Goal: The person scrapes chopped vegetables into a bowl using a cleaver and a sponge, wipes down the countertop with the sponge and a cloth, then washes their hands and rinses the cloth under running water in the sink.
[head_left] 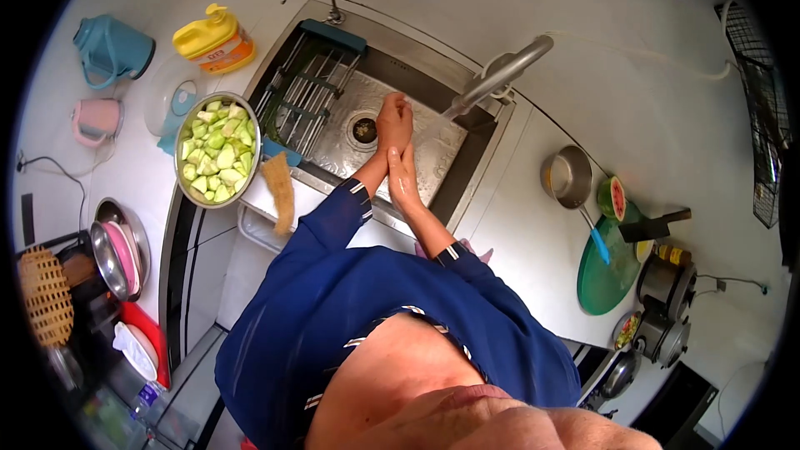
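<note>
Left hand [394, 123] over the sink [437, 158], right hand [403, 178] at its wrist
Left fingers curled, right ones straight and together; both inside the sink's front edge, presumably so drips fall in.

Above the sink [437, 158], the right hand [403, 179] contacts the left wrist; the left hand [394, 122] is curled. Relative to the hands: faucet [510, 69], 2 o'clock; saucepan [567, 177], 3 o'clock; bowl [182, 177] of green pieces [219, 150], 9 o'clock; yellow jug [208, 36], 10 o'clock.
</note>
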